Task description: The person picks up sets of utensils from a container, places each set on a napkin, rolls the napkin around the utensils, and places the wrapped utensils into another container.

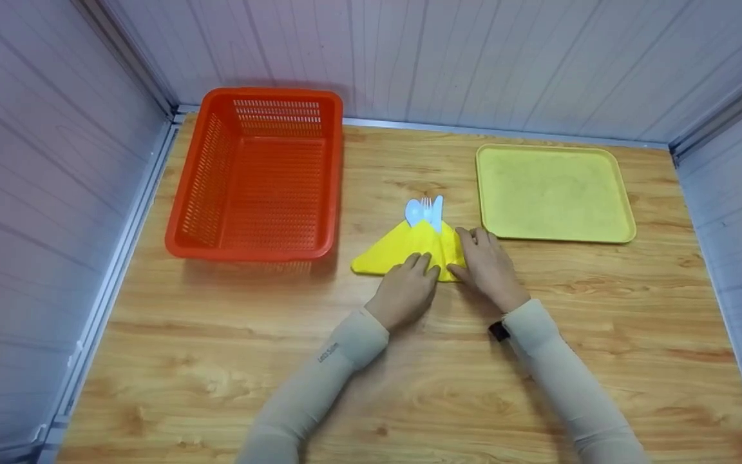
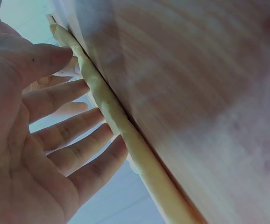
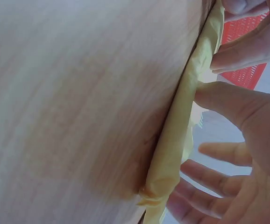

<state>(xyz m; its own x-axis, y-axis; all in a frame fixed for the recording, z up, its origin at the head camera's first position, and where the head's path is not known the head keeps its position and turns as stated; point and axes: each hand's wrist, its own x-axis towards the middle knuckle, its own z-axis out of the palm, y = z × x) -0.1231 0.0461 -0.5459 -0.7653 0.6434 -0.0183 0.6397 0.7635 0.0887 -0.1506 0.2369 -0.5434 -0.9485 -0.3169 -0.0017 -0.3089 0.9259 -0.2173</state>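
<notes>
The yellow napkin (image 1: 400, 248) serves as the reference; it lies folded on the wooden table (image 1: 216, 361), in front of the person, with its peak away from them. The spoon (image 1: 413, 211), fork (image 1: 426, 205) and knife (image 1: 437, 212) project beyond the napkin's far side, side by side, lower parts covered; the folds appear to hold them in line, heads exposed.

The left hand (image 1: 405, 289) rests on the napkin's near edge, right of its left corner. Its fingers are extended and slightly apart, clamped on nothing, tips against the napkin; in my judgement, this pressure steadies the folds.

The right hand (image 1: 490, 267) is at the napkin's right end. Thumb and fingers are apart: thumb on the near part, fingers reaching the right side farther up. The grip looks spread rather than clamped, presumably to control the edge without creasing it. Whether any fingertip goes beneath the fabric cannot be told.

A red basket (image 1: 274, 193) stands left of the napkin; a pale yellow tray (image 1: 554, 193) lies to its right and farther away. Both sit well apart from the napkin, which arguably leaves the hands working room.
</notes>
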